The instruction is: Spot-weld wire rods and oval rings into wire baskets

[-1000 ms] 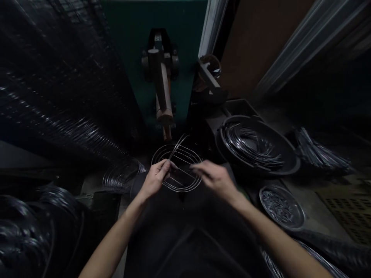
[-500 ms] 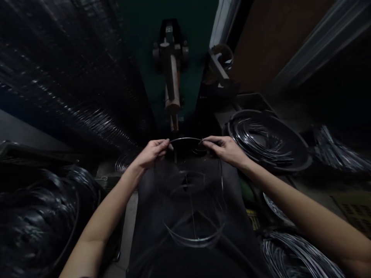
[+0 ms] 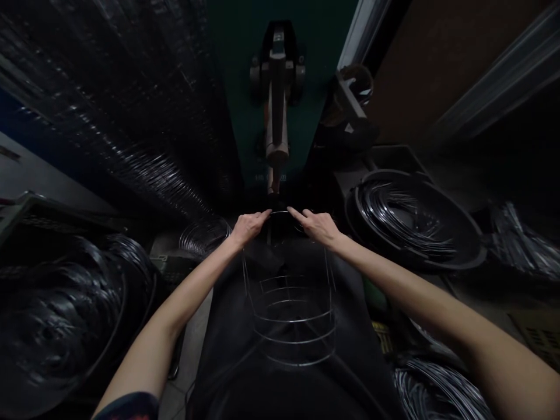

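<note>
A frame of thin metal wire (image 3: 295, 320), shaped like a shallow basket with curved rows, stretches from my hands back over the dark covering in front of me. My left hand (image 3: 251, 226) is closed on its far wire, thumb and fingers pinched together. On the same wire, my right hand (image 3: 318, 226) grips a little further right, its index finger reaching along it. A short bowed length of wire shows between the two hands. Just beyond them, the pale rod-shaped arm (image 3: 277, 137) of a green machine points down. Its lower tip sits in shadow near the wire.
Coiled wire fills a round black tub (image 3: 476, 256) on the right. Bundles of wire (image 3: 441, 388) lie lower right, and a heap of wire pieces (image 3: 56, 315) fills a container at left. Wire rings (image 3: 199, 236) rest left of my hand. Stacked wirework (image 3: 149, 175) rises at upper left.
Both hands have come closer together along the far wire. The wire frame, blurred before, now shows its rows clearly. The whole view has shifted slightly, with the machine now further right.
</note>
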A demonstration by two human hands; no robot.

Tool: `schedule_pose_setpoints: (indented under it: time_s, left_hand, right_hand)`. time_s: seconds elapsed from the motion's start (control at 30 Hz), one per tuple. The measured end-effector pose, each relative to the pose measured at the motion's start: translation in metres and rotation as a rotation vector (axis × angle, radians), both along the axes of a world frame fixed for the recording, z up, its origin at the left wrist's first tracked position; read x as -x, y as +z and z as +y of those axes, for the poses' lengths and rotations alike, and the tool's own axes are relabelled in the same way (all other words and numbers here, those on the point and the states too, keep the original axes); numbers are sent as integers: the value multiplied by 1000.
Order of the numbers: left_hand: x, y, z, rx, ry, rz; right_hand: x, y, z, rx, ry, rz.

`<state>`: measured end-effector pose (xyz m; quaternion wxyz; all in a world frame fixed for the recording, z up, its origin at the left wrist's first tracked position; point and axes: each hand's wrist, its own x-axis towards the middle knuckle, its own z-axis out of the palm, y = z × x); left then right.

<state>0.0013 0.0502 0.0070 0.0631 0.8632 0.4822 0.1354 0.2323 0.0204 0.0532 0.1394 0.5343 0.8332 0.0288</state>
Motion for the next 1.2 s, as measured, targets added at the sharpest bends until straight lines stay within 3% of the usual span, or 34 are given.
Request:
schedule_pose_setpoints:
  time_s: [0.23,0.67,1.2]
  left_hand:
    - [-9,15,-3,8,100,-1]
    - [3,73,17,-28,82,204]
    - [0,74,27,-35,98,201]
  right_hand:
    - [-1,-1,5,8,-14,-1]
    - [7,38,27,-104,-17,85]
    - [5,42,37,-74,-35,136]
